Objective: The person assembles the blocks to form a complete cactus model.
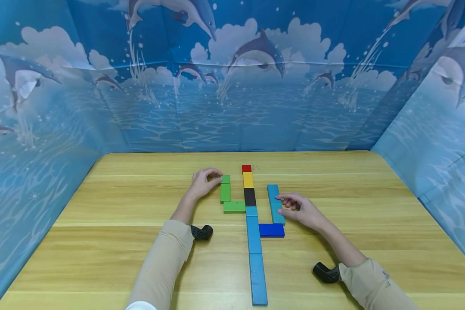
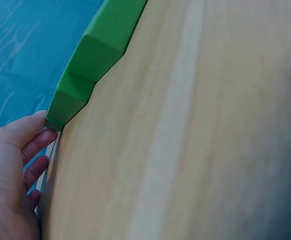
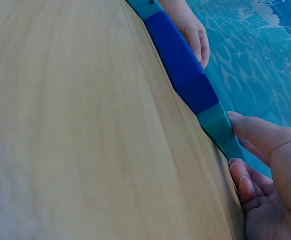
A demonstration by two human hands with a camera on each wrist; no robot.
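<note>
Right hand [image 3: 273,175] at lower right, thumb tip touching teal block [image 3: 220,129], other fingers [image 3: 245,187] curled just below block's end. Dark blue block [image 3: 183,65] butts against teal block, farther along. Second hand [image 3: 190,27] at top, beside dark blue block. Light wooden worktop [image 3: 85,130] fills left. Blue water-pattern backdrop [image 3: 255,65] at right.

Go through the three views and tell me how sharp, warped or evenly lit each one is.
Head view: sharp and evenly lit, only soft shadows beside the blocks; wide-lens warp bends the backdrop and table edges. Left wrist view: tilted, very close, the green blocks and left hand soft, the lower right corner darkened. Right wrist view: also tilted, blue blocks and right hand slightly blurred, the wood washed smooth.
</note>
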